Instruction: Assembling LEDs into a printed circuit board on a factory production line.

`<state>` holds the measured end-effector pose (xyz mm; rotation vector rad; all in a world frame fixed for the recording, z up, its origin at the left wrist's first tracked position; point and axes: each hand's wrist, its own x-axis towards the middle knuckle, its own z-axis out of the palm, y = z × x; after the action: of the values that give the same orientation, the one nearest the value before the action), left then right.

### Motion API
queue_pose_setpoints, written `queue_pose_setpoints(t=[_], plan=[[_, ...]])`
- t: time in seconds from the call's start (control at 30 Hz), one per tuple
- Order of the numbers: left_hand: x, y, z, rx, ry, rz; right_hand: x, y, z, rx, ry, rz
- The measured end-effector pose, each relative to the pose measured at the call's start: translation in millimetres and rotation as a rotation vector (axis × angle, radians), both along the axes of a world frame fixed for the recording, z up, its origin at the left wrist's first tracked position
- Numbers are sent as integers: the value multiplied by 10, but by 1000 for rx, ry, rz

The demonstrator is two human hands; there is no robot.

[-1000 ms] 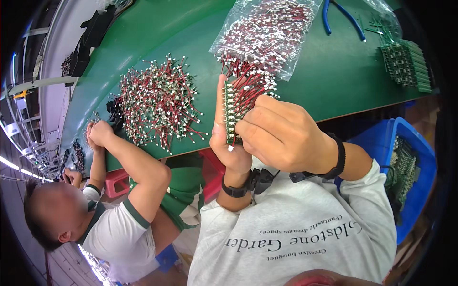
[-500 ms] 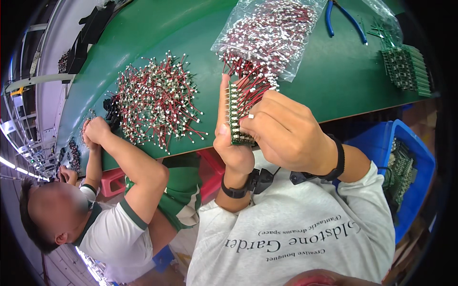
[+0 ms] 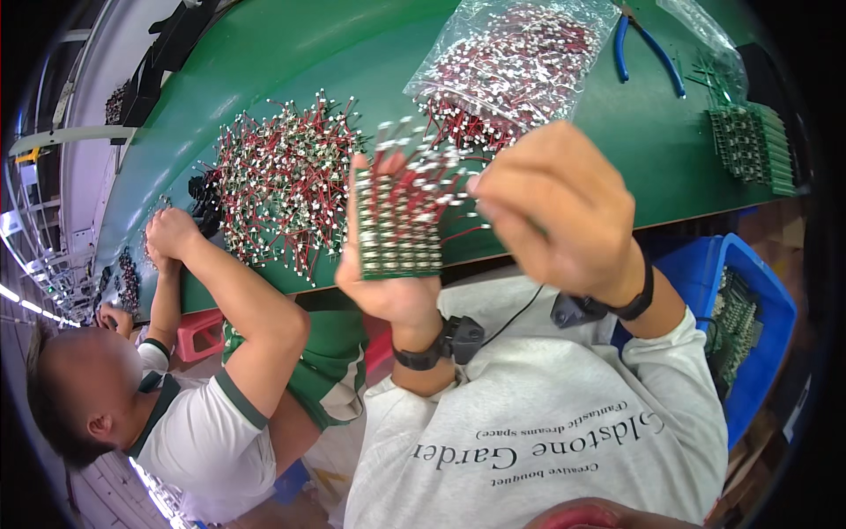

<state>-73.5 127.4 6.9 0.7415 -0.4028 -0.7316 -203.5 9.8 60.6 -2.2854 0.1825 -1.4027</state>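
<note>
My left hand [image 3: 388, 295] holds a panel of small green circuit boards [image 3: 401, 251], tilted so its face shows rows of metal parts. Red wires with white connectors [image 3: 414, 181] stand out from the panel's upper part, smeared by motion. To the right of the panel, my right hand [image 3: 564, 207] is closed in a pinch, its fingertips close to the wire ends. Blur hides what lies between those fingertips. Just beyond, more red wires with white connectors [image 3: 520, 53] fill a clear plastic bag [image 3: 423, 79] on the green table [image 3: 379, 66].
Left of my hands lies a heap of wired boards [image 3: 282, 185]. Blue-handled pliers [image 3: 622, 48] and a stack of board panels [image 3: 749, 145] are at the right. A blue bin [image 3: 767, 353] with boards stands beside me. A co-worker [image 3: 203, 414] sits at the left.
The panel has swung from edge-on to face-on and shifted left with my left hand. My right hand has moved away from it, rightward and up.
</note>
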Motion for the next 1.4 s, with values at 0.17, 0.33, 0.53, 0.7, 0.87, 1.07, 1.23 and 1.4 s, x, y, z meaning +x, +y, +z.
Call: queue_pose_setpoints(t=[0.17, 0.33, 0.53, 0.7, 0.87, 1.07, 1.23, 1.4], plan=[[254, 237, 21, -117, 141, 63, 59, -133, -233, 29, 325, -132], [331, 326, -121, -291, 174, 62, 280, -145, -387, -46, 469, -159], [357, 367, -157, -284, 174, 110, 710, -121, -486, -229, 643, -158], [332, 309, -109, -300, 188, 46, 710, -157, -494, -270, 614, -184], [275, 280, -20, -172, 219, 35, 731, -212, -361, -184, 370, -116], [215, 223, -32, -108, 183, 52, 539, -234, -142, 456, 216, 163], [111, 122, -32, -65, 196, 172, 235, 93, 83, 486, 222, 315], [-84, -4, 103, -66, 134, 118, 160, 392, -39, 596, 212, 325]])
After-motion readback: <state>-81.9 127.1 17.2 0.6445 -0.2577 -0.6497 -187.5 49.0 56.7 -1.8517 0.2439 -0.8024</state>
